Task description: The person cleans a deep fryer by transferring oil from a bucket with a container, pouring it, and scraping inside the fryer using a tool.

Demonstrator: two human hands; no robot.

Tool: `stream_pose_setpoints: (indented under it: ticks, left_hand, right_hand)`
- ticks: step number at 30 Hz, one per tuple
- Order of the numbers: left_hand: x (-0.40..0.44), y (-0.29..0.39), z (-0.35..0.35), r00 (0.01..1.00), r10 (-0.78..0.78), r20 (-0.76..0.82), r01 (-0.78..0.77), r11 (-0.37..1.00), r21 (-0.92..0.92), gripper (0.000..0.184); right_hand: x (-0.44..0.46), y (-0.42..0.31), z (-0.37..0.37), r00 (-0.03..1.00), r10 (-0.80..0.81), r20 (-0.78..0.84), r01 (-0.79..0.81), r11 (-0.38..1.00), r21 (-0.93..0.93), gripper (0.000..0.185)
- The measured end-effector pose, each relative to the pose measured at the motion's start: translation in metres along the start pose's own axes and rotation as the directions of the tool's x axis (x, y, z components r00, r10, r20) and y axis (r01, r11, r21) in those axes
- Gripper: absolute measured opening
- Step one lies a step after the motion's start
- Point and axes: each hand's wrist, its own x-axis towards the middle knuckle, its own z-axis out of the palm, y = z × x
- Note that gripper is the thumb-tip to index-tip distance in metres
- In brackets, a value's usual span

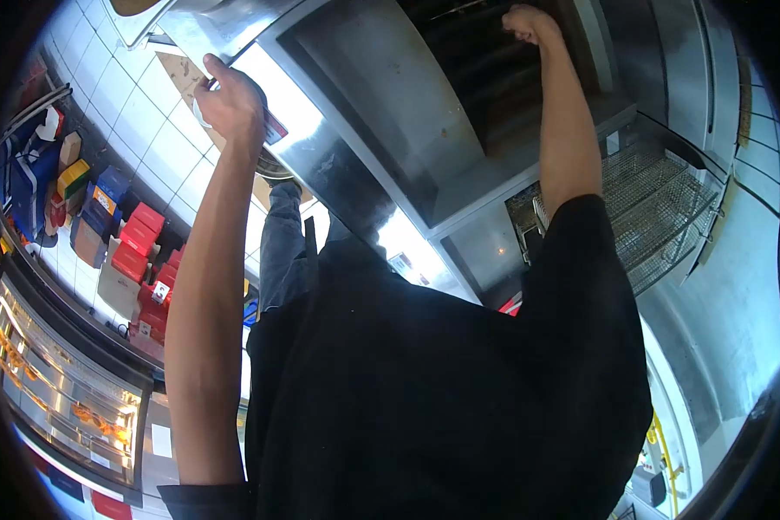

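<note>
At the upper left, your left hand (231, 106) is resting against a round, dark-rimmed object (259, 92), mostly hidden behind it; you cannot tell whether the fingers are gripping. Just right, a bright stainless-steel panel (334, 173) is separating that hand from a deep grey steel recess (390, 87), whose long front edge is slanting from top centre toward lower right. At the top right of centre, your right hand (530, 24) is hanging before its dark interior, fingers folded narrow; anything inside the fist is staying unseen. Your right hand is lying nearer that interior; your left is standing well apart.
</note>
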Motion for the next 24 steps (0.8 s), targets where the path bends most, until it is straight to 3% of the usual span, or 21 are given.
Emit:
stream_pose_setpoints:
  ticks: [2,7,8,9,10,12,13,14,15,16,17,18,19,20,22,24]
  left_hand:
    - [0.003,-0.002,0.001,1.000,0.008,-0.001,-0.008,1.000,0.004,0.074]
    - [-0.002,0.002,-0.002,1.000,0.004,0.006,-0.004,1.000,-0.011,0.071]
    - [0.000,0.001,-0.001,1.000,0.008,0.001,-0.008,1.000,0.006,0.071]
    - [0.002,0.000,-0.001,1.000,0.013,-0.003,-0.013,1.000,0.023,0.071]
    - [0.001,0.002,-0.002,1.000,0.009,-0.006,-0.009,1.000,0.022,0.071]
    - [-0.003,0.005,-0.004,1.000,0.014,0.011,-0.014,1.000,0.004,0.071]
    - [-0.003,0.004,-0.004,1.000,0.012,0.015,-0.012,1.000,0.001,0.071]
    - [-0.002,0.002,-0.003,1.000,0.008,0.015,-0.008,1.000,-0.006,0.071]
    - [0.000,0.002,-0.002,1.000,0.005,0.016,-0.004,1.000,-0.014,0.071]
    - [0.000,0.002,-0.002,1.000,0.007,0.019,-0.007,1.000,-0.023,0.071]
    - [0.000,0.002,-0.002,1.000,0.007,0.011,-0.007,1.000,-0.012,0.071]
    - [0.000,0.002,-0.001,1.000,0.007,0.003,-0.007,1.000,0.000,0.071]
    - [-0.001,0.004,-0.002,1.000,-0.005,0.007,0.005,1.000,-0.007,0.070]
    - [-0.002,0.005,-0.003,1.000,-0.002,0.012,0.002,1.000,-0.010,0.070]
    - [-0.005,0.007,-0.003,1.000,0.011,-0.003,-0.011,1.000,-0.001,0.070]
    - [-0.002,0.004,-0.001,1.000,0.011,-0.002,-0.011,1.000,0.012,0.071]
  right_hand:
    - [0.048,0.015,-0.012,0.972,0.225,-0.074,-0.235,0.956,-0.175,0.011]
    - [0.063,0.000,0.016,0.918,0.267,-0.294,-0.348,0.898,-0.269,0.020]
    - [0.086,0.015,0.036,0.926,0.080,-0.370,-0.221,0.907,-0.357,0.013]
    - [0.099,0.022,0.049,0.899,-0.113,-0.422,-0.101,0.887,-0.451,0.025]
    - [0.098,0.019,0.055,0.900,-0.116,-0.421,-0.098,0.885,-0.455,0.025]
    - [0.076,0.003,0.073,0.747,-0.302,-0.592,0.045,0.912,-0.409,0.033]
    - [0.051,-0.014,0.068,0.747,-0.301,-0.592,0.041,0.911,-0.411,0.033]
    - [0.012,-0.045,0.048,0.917,-0.171,-0.361,0.041,0.939,-0.340,0.029]
    - [-0.009,-0.065,0.036,0.995,-0.041,-0.085,0.016,0.963,-0.270,0.025]
    - [-0.011,-0.071,0.038,0.995,-0.039,-0.094,0.012,0.962,-0.271,0.025]
    - [-0.011,-0.072,0.044,0.999,-0.018,-0.042,0.008,0.975,-0.221,0.011]
    - [-0.011,-0.070,0.050,1.000,0.000,0.013,0.002,0.986,-0.170,0.021]
    - [-0.013,-0.075,0.048,0.992,0.061,0.110,-0.043,0.987,-0.158,0.020]
    - [-0.018,-0.073,0.042,0.992,0.064,0.105,-0.048,0.987,-0.155,0.020]
    - [-0.038,-0.072,0.019,0.969,-0.002,0.246,-0.026,0.993,0.112,0.013]
    - [-0.048,-0.065,-0.002,0.974,0.019,0.224,-0.025,0.999,0.021,0.012]
